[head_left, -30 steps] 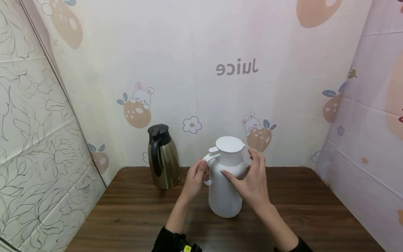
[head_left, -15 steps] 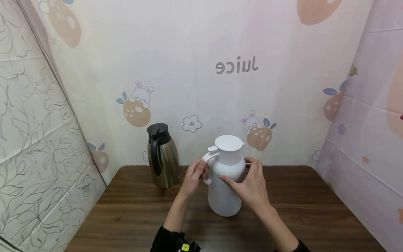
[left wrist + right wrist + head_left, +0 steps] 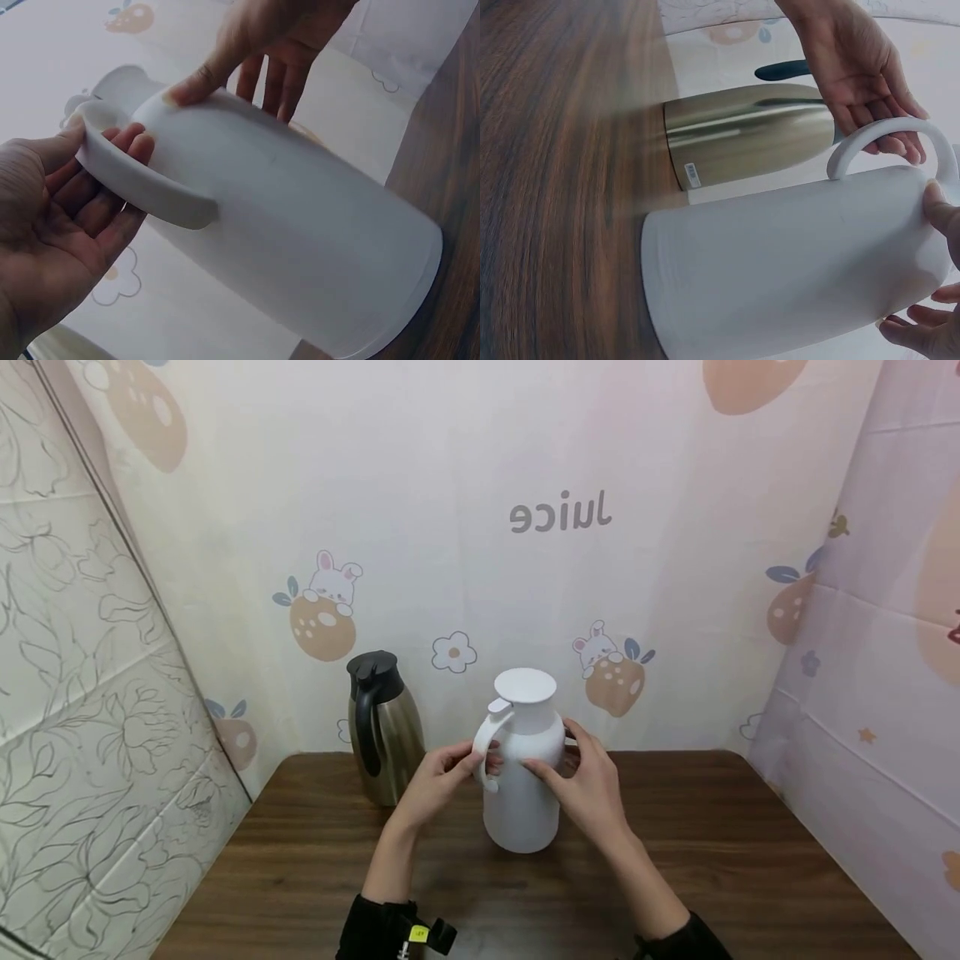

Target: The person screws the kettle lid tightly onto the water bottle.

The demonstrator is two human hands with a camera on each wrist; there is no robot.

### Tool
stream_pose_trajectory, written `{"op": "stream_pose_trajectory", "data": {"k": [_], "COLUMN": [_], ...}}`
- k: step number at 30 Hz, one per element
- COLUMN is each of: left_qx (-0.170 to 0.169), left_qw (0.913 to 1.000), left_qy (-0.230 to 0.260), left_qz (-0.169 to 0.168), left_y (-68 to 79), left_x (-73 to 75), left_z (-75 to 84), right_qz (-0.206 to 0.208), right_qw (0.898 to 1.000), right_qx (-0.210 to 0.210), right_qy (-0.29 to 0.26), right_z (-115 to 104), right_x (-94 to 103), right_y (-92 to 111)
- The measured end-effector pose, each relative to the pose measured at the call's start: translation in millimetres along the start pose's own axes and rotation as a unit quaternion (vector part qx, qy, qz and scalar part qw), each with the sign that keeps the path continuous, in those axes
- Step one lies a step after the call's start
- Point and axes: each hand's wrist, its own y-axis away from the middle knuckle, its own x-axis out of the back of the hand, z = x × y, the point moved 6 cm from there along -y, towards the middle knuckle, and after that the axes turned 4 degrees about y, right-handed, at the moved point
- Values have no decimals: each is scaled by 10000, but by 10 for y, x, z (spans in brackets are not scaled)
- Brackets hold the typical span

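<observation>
A white vacuum jug (image 3: 522, 793) with a round lid (image 3: 525, 685) and a curved handle (image 3: 485, 747) stands upright near the middle of the table; its base meets the wood in the right wrist view. My left hand (image 3: 431, 785) holds the handle, thumb on its outer side and fingers reaching through the loop, as the left wrist view shows. On the other side, my right hand (image 3: 588, 781) grips the jug's shoulder, thumb in front and fingers round the far side, partly hidden. Behind my left hand is a gold metal jug (image 3: 746, 135) with a black lid and handle, which neither hand holds.
The dark wooden table (image 3: 315, 885) ends at the back against a printed curtain (image 3: 450, 568). More patterned cloth (image 3: 82, 693) hangs along the left, and another printed sheet (image 3: 870, 652) along the right.
The white jug has shifted left and slightly back, and turned so its handle faces more toward me. Both hands moved left with it; the right hand sits lower than a second ago.
</observation>
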Motion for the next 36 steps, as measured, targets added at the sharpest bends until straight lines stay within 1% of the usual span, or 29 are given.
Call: {"op": "stream_pose_trajectory", "data": {"k": [5,8,10,14,17,21,25,29,32,36], "left_qx": [12,-37,-101,-232,-316,-509,-573,-667,-850,-959], "left_qw": [9996,9989,9983,9952,9903,9806,9736,9701,9680,9626], "left_qy": [14,-103,-246,-613,-890,-1263,-1376,-1368,-1363,-1406], "left_qz": [290,460,520,729,1016,1410,1726,1888,1928,2108], "left_y": [-1,-4,-3,22,50,62,33,8,2,-2], "left_x": [34,57,61,29,10,41,136,235,270,309], "left_z": [-6,-7,12,149,263,288,151,7,-23,-17], "right_qz": [-97,-85,-10,233,256,-116,-545,-880,-1035,-1151], "right_qw": [9980,9956,9942,9932,9935,9946,9943,9927,9923,9920], "right_qx": [-400,-629,-674,-631,-561,-377,-304,-274,-202,-147], "right_qy": [-473,-687,-832,-950,-959,-961,-861,-779,-644,-494], "right_z": [74,115,131,141,131,116,146,215,295,428], "right_x": [-133,-212,-263,-352,-419,-518,-573,-572,-534,-460], "right_y": [-61,-95,-114,-139,-154,-156,-115,-57,-23,9]}}
